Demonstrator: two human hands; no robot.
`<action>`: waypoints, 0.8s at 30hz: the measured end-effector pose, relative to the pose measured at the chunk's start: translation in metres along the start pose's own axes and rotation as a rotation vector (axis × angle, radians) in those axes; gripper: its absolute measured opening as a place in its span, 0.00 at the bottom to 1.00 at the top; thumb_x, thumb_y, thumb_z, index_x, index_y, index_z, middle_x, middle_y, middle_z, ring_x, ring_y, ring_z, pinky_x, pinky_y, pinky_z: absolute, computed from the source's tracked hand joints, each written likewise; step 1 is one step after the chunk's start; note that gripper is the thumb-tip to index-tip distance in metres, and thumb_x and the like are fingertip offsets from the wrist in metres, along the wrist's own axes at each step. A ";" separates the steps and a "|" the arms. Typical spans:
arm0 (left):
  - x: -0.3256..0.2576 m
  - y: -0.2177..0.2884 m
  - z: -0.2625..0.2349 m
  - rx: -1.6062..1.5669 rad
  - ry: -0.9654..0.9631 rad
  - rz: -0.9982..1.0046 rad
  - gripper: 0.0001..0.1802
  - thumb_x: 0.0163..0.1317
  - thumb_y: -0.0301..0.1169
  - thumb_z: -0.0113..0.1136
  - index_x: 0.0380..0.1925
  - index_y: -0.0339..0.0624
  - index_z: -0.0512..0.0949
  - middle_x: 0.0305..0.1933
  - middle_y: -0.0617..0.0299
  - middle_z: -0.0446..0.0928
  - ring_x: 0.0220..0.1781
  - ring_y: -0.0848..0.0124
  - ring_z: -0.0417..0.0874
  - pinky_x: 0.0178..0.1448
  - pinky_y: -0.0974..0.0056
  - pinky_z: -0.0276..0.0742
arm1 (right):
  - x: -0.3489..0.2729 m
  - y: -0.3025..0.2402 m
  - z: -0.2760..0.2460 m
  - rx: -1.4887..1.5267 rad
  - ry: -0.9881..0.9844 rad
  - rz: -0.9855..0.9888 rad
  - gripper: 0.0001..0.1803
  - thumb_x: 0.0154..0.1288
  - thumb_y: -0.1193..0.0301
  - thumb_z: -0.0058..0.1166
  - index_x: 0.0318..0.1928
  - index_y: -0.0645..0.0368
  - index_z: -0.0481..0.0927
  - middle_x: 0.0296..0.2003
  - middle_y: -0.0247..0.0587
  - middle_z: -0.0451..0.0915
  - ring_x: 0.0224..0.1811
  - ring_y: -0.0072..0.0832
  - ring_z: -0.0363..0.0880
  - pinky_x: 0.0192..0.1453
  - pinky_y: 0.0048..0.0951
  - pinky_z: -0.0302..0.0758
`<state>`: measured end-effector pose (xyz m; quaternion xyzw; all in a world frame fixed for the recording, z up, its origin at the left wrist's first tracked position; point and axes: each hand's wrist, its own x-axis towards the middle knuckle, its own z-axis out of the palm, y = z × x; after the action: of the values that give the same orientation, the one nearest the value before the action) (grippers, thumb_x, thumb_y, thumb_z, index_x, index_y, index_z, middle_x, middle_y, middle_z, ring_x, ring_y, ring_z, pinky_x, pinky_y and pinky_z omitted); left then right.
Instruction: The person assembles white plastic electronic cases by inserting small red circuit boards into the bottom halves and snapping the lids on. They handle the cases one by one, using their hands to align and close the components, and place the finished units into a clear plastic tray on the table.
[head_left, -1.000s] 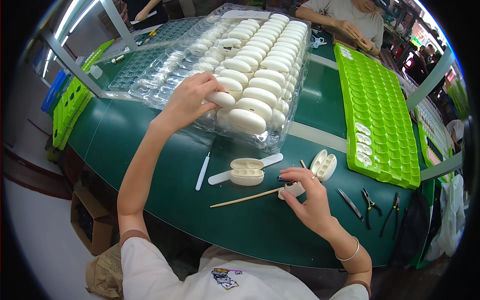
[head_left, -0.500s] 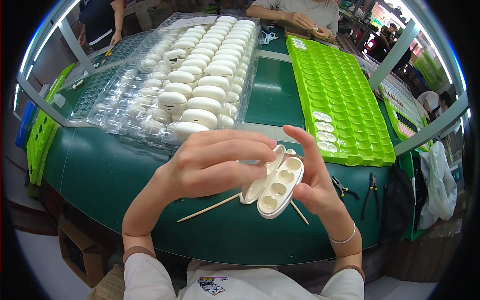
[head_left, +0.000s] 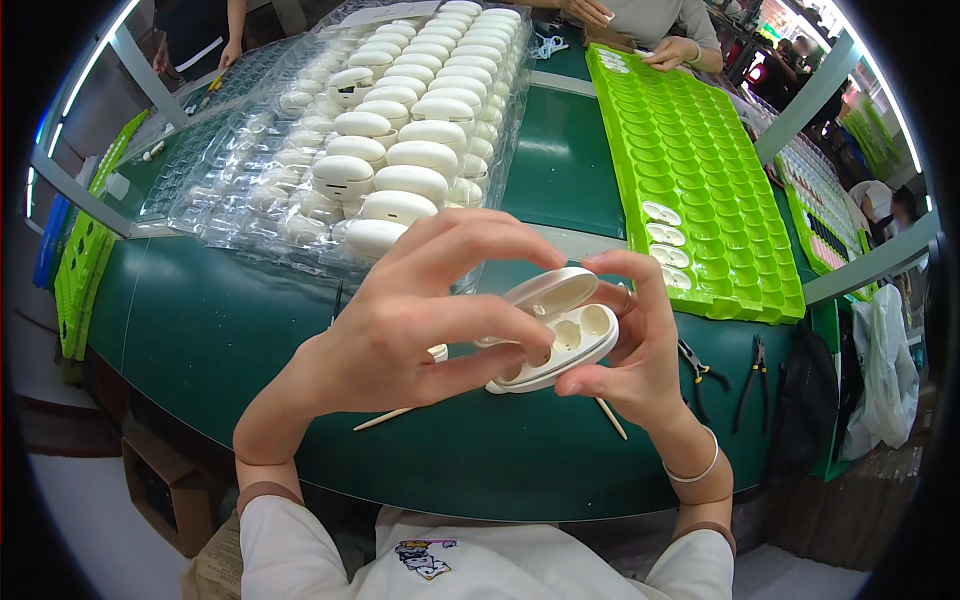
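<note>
A white earbud charging case is tilted in front of me with its lid raised and round wells showing inside. My right hand grips it at the right end, thumb on the near rim and fingers behind. With its upper fingertip at the lid, my left hand bends over the other end, its lower fingers pressed at the wells. Those fingers hide part of the inside. Beneath the hands lies a pointed wooden stick, and a second stick tip shows to the right. A small white piece peeks out behind my left fingers.
Clear plastic trays with rows of white cases stand at the back left. A green moulded tray holds several white oval inserts. Two pairs of pliers lie at right. A co-worker's hand rests by the green tray.
The case has turned toward level and risen slightly. My left fingers have moved from the lid edge down into the wells. The co-worker's hand has come to the green tray's far end.
</note>
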<state>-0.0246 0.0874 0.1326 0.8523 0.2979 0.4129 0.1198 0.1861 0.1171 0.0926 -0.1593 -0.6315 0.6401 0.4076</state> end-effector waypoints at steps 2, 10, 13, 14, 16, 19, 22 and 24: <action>0.000 -0.001 0.003 0.007 -0.057 0.015 0.18 0.34 0.21 0.68 0.31 0.46 0.81 0.49 0.56 0.73 0.52 0.58 0.72 0.54 0.57 0.68 | 0.001 0.000 -0.003 0.030 -0.024 0.056 0.39 0.44 0.76 0.70 0.54 0.61 0.59 0.45 0.46 0.75 0.49 0.28 0.75 0.52 0.26 0.72; -0.053 0.006 0.045 -0.099 -0.147 -0.175 0.10 0.39 0.29 0.69 0.25 0.45 0.80 0.46 0.58 0.75 0.48 0.60 0.76 0.51 0.57 0.67 | -0.041 0.033 0.008 0.344 -0.063 0.597 0.23 0.52 0.77 0.63 0.45 0.62 0.66 0.44 0.41 0.75 0.47 0.25 0.75 0.50 0.29 0.74; -0.078 0.010 0.070 -0.182 -0.126 -0.221 0.11 0.38 0.32 0.69 0.23 0.44 0.80 0.43 0.56 0.77 0.45 0.60 0.78 0.48 0.58 0.69 | -0.066 0.048 0.016 0.433 -0.049 0.728 0.21 0.53 0.77 0.62 0.45 0.62 0.65 0.44 0.43 0.75 0.47 0.26 0.75 0.49 0.29 0.75; -0.086 0.012 0.077 -0.200 -0.121 -0.244 0.11 0.37 0.33 0.69 0.22 0.43 0.79 0.43 0.55 0.78 0.45 0.60 0.78 0.48 0.58 0.70 | -0.072 0.053 0.016 0.427 -0.050 0.759 0.21 0.53 0.77 0.61 0.45 0.62 0.65 0.44 0.43 0.75 0.47 0.26 0.76 0.49 0.29 0.75; -0.095 0.015 0.087 -0.258 -0.107 -0.305 0.11 0.37 0.31 0.69 0.21 0.41 0.79 0.44 0.50 0.78 0.44 0.57 0.79 0.46 0.58 0.73 | -0.077 0.062 0.014 0.408 -0.060 0.809 0.21 0.54 0.77 0.61 0.45 0.62 0.65 0.43 0.44 0.75 0.47 0.27 0.76 0.47 0.29 0.76; -0.100 0.016 0.096 -0.355 -0.087 -0.315 0.10 0.38 0.27 0.68 0.20 0.36 0.77 0.45 0.45 0.77 0.46 0.53 0.79 0.44 0.60 0.77 | -0.080 0.062 0.013 0.237 -0.206 0.804 0.23 0.55 0.69 0.62 0.44 0.63 0.63 0.39 0.44 0.75 0.44 0.28 0.78 0.44 0.28 0.77; -0.111 0.015 0.101 -0.316 -0.105 -0.230 0.09 0.40 0.25 0.68 0.20 0.35 0.76 0.45 0.45 0.76 0.46 0.54 0.79 0.43 0.60 0.79 | -0.083 0.062 0.013 0.154 -0.263 0.831 0.25 0.54 0.62 0.63 0.40 0.63 0.62 0.35 0.45 0.75 0.37 0.26 0.79 0.37 0.27 0.76; -0.115 0.015 0.104 -0.347 -0.065 -0.229 0.08 0.42 0.25 0.67 0.21 0.35 0.77 0.44 0.45 0.77 0.44 0.55 0.80 0.44 0.59 0.80 | -0.087 0.061 0.015 0.123 -0.290 0.852 0.25 0.54 0.62 0.63 0.38 0.62 0.62 0.34 0.45 0.75 0.34 0.26 0.78 0.35 0.27 0.75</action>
<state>0.0070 0.0098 0.0009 0.7923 0.3134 0.4139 0.3204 0.2090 0.0518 0.0103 -0.2891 -0.5210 0.8027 0.0239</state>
